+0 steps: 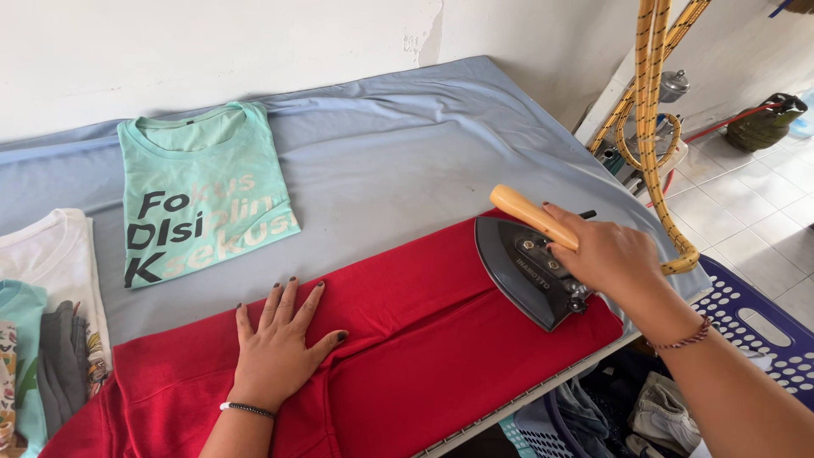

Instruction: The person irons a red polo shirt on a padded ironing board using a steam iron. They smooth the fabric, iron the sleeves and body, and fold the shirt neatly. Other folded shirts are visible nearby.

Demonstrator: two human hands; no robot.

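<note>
A long ironing table (398,161) covered in a grey-blue cloth filled most of the frame, running from the left edge to the right of centre. Across its lower half lay a red garment (441,339), spread flat from the lower left corner up toward the middle right, with a fold line running along its length. In the upper left of the frame sat a folded mint-green shirt (203,191) with printed lettering, well apart from the red garment. At the far left edge a white shirt (51,246) and a small stack of folded clothes (51,365) were partly cut off. In the lower right corner a purple basket (755,326) with holes stood on the tiled floor, below the table edge.

A dark iron (521,271) with a wooden handle rested on the right end of the red garment, its yellow braided cord (653,127) hanging from the upper right. The right hand (606,254) was wrapped around the handle, fingers curled closed. The left hand (275,343) lay palm down on the red garment in the lower centre, fingers spread apart and pressing the cloth flat.
</note>
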